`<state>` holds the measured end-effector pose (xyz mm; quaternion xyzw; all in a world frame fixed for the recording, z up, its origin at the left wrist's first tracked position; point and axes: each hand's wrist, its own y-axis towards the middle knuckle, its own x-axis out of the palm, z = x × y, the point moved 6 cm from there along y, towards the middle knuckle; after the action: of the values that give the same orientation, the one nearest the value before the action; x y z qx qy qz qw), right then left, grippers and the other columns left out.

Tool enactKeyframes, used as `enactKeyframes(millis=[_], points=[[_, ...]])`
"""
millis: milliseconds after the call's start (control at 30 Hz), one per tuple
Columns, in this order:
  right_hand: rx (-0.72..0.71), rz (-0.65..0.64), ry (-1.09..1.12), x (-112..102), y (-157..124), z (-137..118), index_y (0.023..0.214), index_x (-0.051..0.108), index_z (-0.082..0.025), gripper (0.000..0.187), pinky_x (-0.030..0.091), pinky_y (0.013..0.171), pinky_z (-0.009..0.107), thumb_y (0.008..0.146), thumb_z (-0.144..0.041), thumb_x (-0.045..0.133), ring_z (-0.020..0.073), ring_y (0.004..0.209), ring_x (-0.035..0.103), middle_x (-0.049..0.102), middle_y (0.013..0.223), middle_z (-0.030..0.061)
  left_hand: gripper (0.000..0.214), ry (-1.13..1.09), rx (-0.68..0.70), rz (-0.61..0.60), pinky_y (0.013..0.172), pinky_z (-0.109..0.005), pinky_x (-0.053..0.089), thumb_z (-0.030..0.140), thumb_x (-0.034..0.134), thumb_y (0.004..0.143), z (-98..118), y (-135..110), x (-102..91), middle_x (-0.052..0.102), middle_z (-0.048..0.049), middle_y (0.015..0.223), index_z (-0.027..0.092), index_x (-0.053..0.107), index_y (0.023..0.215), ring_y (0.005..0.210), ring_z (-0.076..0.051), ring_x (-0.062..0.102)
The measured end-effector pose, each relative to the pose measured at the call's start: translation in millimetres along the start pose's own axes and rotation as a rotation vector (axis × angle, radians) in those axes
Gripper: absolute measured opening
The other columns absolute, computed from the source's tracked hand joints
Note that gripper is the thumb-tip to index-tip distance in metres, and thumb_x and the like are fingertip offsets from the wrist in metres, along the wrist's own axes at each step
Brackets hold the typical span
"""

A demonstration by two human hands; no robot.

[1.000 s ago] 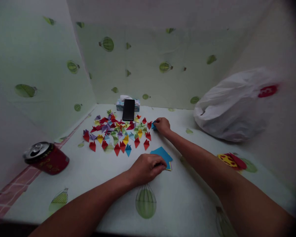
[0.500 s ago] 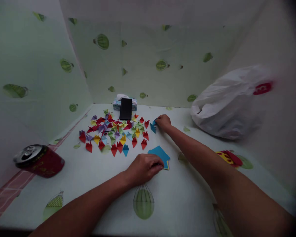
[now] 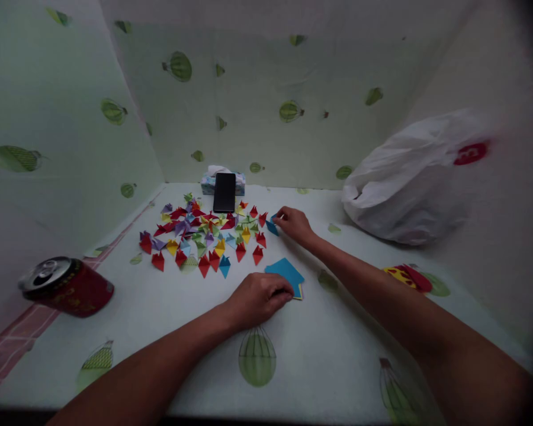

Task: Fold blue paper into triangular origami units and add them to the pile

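Note:
At the right edge of a cluster of folded paper cranes [image 3: 213,260], my right hand [image 3: 294,225] pinches a blue paper crane [image 3: 272,226] between thumb and fingertips. The crane is low at the tabletop; whether it touches the table I cannot tell. My left hand [image 3: 258,300] rests nearer to me with its fingers curled closed. It lies against the near left corner of a small stack of paper sheets [image 3: 286,272], blue on top with a yellow edge below. What its fingers hold, if anything, is hidden.
A black phone [image 3: 224,192] leans on a tissue box [image 3: 208,184] at the back. On the left is a red drink can [image 3: 71,290]. A white plastic bag [image 3: 408,183] stands at the back right, with a red and yellow packet [image 3: 408,277] in front of it.
My right hand has shifted slightly left with the blue crane, toward the cluster. My left hand stays at the paper stack. The whole view has shifted a little.

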<state>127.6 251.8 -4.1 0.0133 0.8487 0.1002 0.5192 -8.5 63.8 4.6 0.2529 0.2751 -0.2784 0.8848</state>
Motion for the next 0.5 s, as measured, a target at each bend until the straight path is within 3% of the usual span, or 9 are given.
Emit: enactKeyframes(millis=[100, 300, 400, 500], points=[[-0.084, 0.000, -0.032, 7, -16, -7, 0.100, 0.070, -0.017, 0.013, 0.040, 0.071, 0.025, 0.090, -0.021, 0.065, 0.0181, 0.085, 0.063, 0.074, 0.096, 0.0064, 0.012, -0.002, 0.003, -0.026, 0.082, -0.030, 0.056, 0.014, 0.063, 0.092, 2, 0, 3.5, 0.080, -0.0065, 0.095, 0.017, 0.075, 0.093, 0.086, -0.018, 0.073], [-0.294, -0.024, -0.085, 10, -25, -29, 0.090, 0.070, -0.014, 0.014, 0.037, 0.084, 0.029, 0.090, -0.008, 0.057, 0.0224, 0.097, 0.060, 0.072, 0.105, 0.0138, 0.013, 0.011, 0.011, -0.011, 0.081, -0.030, 0.057, 0.015, 0.063, 0.093, -1, 0, -0.3, 0.079, -0.0059, 0.094, 0.018, 0.076, 0.093, 0.083, -0.017, 0.072], [-0.343, -0.072, -0.074, -3, -33, -30, 0.084, 0.071, -0.015, 0.015, 0.039, 0.082, 0.028, 0.092, -0.014, 0.058, 0.0213, 0.089, 0.062, 0.073, 0.095, 0.0117, 0.012, 0.011, 0.007, -0.011, 0.080, -0.029, 0.056, 0.016, 0.064, 0.093, -3, 0, -0.9, 0.079, -0.0057, 0.093, 0.017, 0.075, 0.093, 0.082, -0.017, 0.072], [-0.340, -0.038, -0.043, -28, -53, -20, 0.095, 0.073, -0.015, 0.019, 0.041, 0.087, 0.029, 0.097, -0.017, 0.053, 0.0219, 0.096, 0.064, 0.073, 0.104, 0.0121, 0.011, 0.011, -0.014, -0.004, 0.077, -0.028, 0.054, 0.015, 0.064, 0.092, -4, 0, -2.5, 0.079, -0.0050, 0.092, 0.017, 0.075, 0.093, 0.081, -0.017, 0.071]])
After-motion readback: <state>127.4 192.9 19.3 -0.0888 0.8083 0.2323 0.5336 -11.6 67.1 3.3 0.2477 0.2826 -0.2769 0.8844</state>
